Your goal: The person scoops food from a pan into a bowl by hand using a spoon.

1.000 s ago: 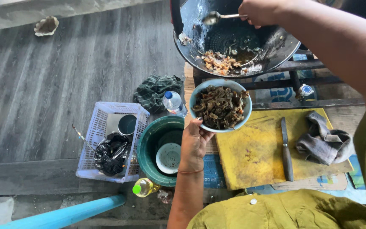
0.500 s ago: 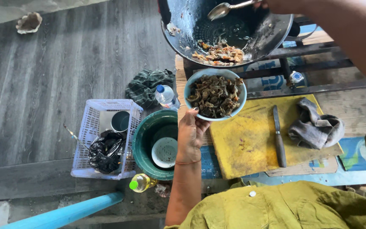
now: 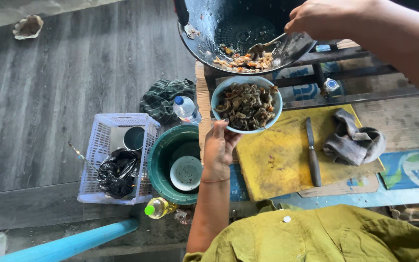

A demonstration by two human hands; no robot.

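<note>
Bowl (image 3: 247, 104) of food (wok (image 3: 241, 34) above).

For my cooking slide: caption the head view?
Left hand holds bowl under wok; right hand scrapes with spoon.

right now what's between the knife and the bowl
In the head view only bare yellow cutting board lies between the knife and the blue bowl, which the left hand holds.

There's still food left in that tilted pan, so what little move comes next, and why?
Probably sweep the spoon in the right hand down the wok, pushing the remaining food over the lip. The blue bowl in the left hand sits just below it.
</note>
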